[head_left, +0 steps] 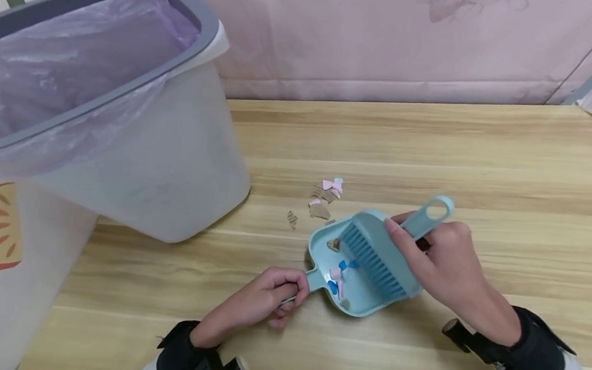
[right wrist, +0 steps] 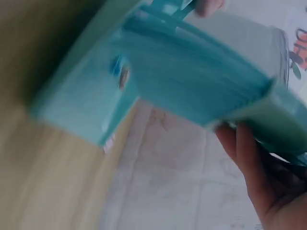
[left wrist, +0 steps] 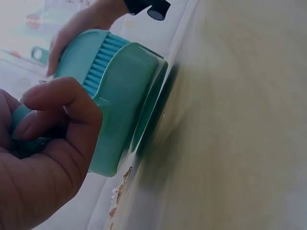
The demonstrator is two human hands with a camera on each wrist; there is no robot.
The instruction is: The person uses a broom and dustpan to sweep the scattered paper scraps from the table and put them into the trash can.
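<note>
at the upper left of the head view a white bin (head_left: 171, 156) with a purple bag (head_left: 63, 65) stands tilted on the wooden table (head_left: 488, 166). the left forearm comes up from the bottom edge, and the left hand (head_left: 265, 300) is curled tight round the short handle of a blue dustpan (head_left: 341, 298) lying at lower centre. paper scraps (head_left: 326, 196) lie just above the pan; a few more sit inside it. right of centre, the right hand (head_left: 442, 262) reaches in from the lower right, fingers wrapped round the handle of a blue brush (head_left: 380, 254) whose bristles rest in the pan. both wrist views are blurred; the right one cuts off most of the hand.
</note>
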